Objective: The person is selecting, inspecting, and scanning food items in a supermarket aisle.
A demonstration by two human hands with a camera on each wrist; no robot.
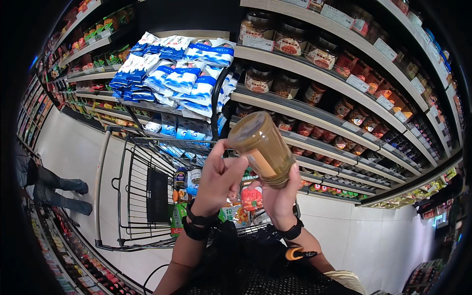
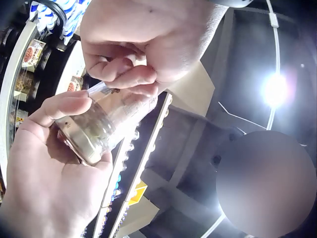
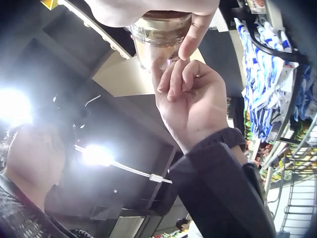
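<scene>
Head view
- Nearest: dark mesh clothing [image 1: 255,275] at 6 o'clock, both forearms rising out of it.
- Jar [image 1: 263,147]: centre of frame, tilted, one round end towards 11 o'clock, brown contents, pale label strip on its side.
- Right hand [image 1: 282,196]: at 5 o'clock of the jar, fingers wrapped round its lower body, carrying it.
- Left hand [image 1: 216,177]: at 8 o'clock of the jar, fingertips against its side.
- Cart [image 1: 147,196]: at 8 o'clock below the hands, packets and tins inside.
- Shelves [image 1: 314,113]: 12 to 3 o'clock, rows of jars; blue-and-white bags [image 1: 182,73] at 11 o'clock.
- Boots [image 1: 64,191]: another person's, at 9 o'clock, well apart.

Left wrist view
- Left hand [image 2: 143,39]: at 12 o'clock, fingers curled, pinching a clear tab [image 2: 98,89] at the jar's [image 2: 94,129] rim.
- Right hand [image 2: 44,183]: at 7 o'clock, thumb over the jar, palm cupping it.

Right wrist view
- Right hand [image 3: 129,9]: at 12 o'clock, around the jar [image 3: 158,29].
- Left hand [image 3: 193,104]: centre, narrow, fingertips touching the glass.

Progress (judged)
- Done: jar off the shelf, held up.
- Left: tab not yet off; jar not in the cart.

Room
- Tight: shelf edges near at 2 o'clock, cart rim just below.
- Open: bare floor at 9 and 4 o'clock.
</scene>
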